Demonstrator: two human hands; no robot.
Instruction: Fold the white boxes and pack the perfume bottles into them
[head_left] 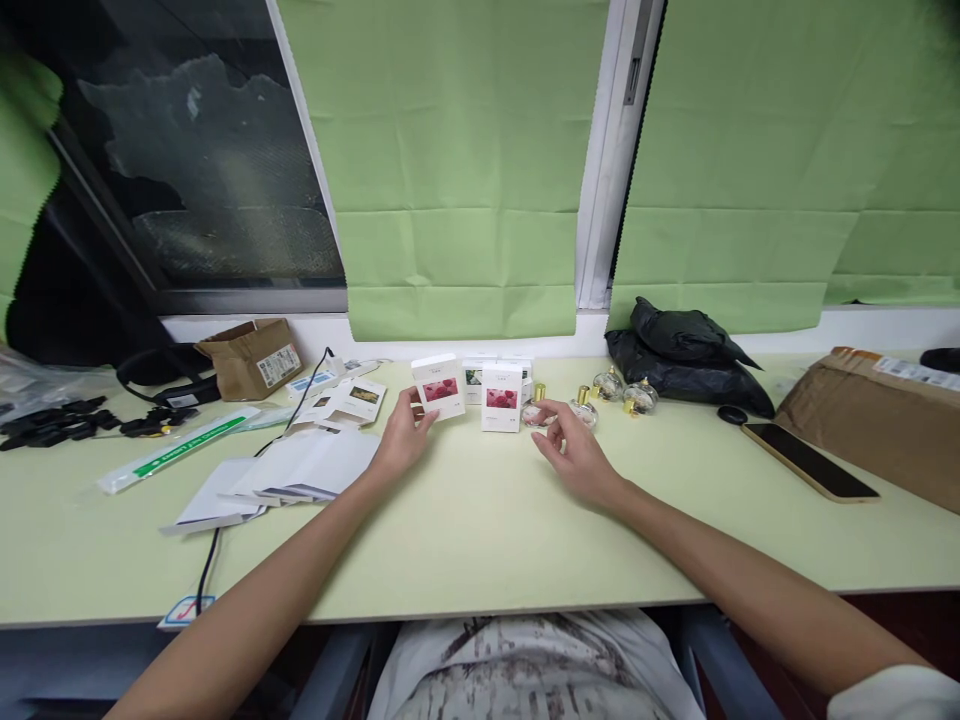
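Observation:
My left hand (406, 432) grips a small white box (439, 388) with a pink flower picture, tilted slightly at the middle of the table. Beside it stands a second white box (501, 398) with a similar pink picture, upright. Partly hidden behind these are more white boxes (473, 376), one with a green picture. My right hand (576, 452) is just right of the standing box, its fingers apart and curved, holding nothing. Close to its fingertips are small glass bottles with gold caps, one bottle (584, 408) just beyond the hand. Another glass bottle (640, 398) lies farther right.
Flattened white cartons (300, 465) lie on the left, with a black cable (208, 565) running by them. Behind are a brown cardboard box (251, 360) and a green-white packet (180, 450). Rightward are black plastic bags (686, 355), a phone (810, 462) and a large brown package (877, 425).

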